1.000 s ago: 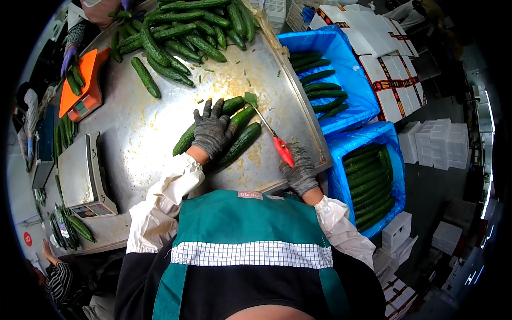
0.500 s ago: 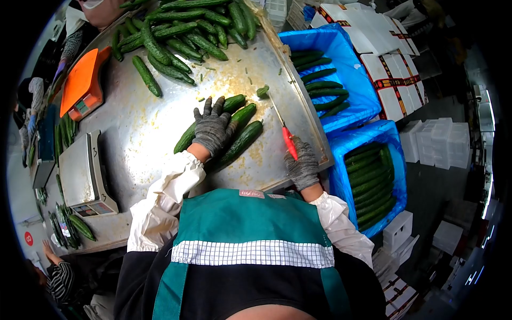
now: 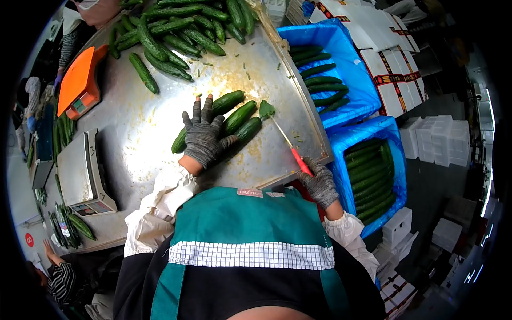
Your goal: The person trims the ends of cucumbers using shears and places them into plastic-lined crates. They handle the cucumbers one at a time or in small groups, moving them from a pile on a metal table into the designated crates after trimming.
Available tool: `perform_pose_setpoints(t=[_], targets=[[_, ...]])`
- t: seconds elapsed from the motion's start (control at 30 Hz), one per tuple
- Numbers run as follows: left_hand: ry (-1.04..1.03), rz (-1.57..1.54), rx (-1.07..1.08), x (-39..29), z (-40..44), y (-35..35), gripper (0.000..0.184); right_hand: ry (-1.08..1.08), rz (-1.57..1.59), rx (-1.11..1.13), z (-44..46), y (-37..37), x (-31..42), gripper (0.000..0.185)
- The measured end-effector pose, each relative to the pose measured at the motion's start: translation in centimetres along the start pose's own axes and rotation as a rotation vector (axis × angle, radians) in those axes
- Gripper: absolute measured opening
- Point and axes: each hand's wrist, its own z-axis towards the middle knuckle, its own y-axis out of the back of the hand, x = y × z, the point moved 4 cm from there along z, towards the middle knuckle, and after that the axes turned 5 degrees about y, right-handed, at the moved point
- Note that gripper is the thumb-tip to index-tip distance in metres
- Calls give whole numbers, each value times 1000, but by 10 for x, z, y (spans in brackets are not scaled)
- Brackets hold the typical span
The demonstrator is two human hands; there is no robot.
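Three cucumbers [image 3: 240, 117], left hand [image 3: 202, 140] splayed across, unclenched; right hand [image 3: 321, 185] grasps red-handled tool [image 3: 302, 161]; uneven pressure might roll one

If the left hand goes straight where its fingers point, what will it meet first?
Probably green scraps on the table, then the cucumber pile; how high the left hand sits is unclear.

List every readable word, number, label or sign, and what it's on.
"3": handwritten, on the white scale.
"8", or possibly "B": on the round red sign.
Too small or blurred to read: apron tag, box tape, orange scale's display, pack label.
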Motion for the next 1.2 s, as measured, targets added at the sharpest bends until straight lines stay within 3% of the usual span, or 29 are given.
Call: perform_pose_setpoints(t=[0.1, 0.27, 0.63, 0.7, 0.77, 0.83, 1.1, 1.2], targets=[[16, -2, 62, -6, -3, -3, 61, -95, 89, 89, -4, -6, -4, 43], [52, -19, 78, -7, -5, -4, 61, 5, -14, 78, 1, -7, 10, 44], [58, -55, -102, -12, -20, -16, 63, -10, 107, 110, 8, -15, 1, 40], [91, -65, -57, -15, -22, -19, 73, 26, 68, 128, 10, -12, 6, 39], [114, -88, -13, -16, -26, -22, 83, -159, 180, 175, 9, -9, 12, 38], [151, -81, 80, -18, -26, -21, 91, -79, 283, 157, 11, -11, 14, 35], [206, -76, 263, -7, -12, -3, 90, -162, 388, 141, 6, -12, 4, 28], [236, -21, 306, 2, 2, -5, 86, -234, 367, -35, 13, -7, -26, 32]])
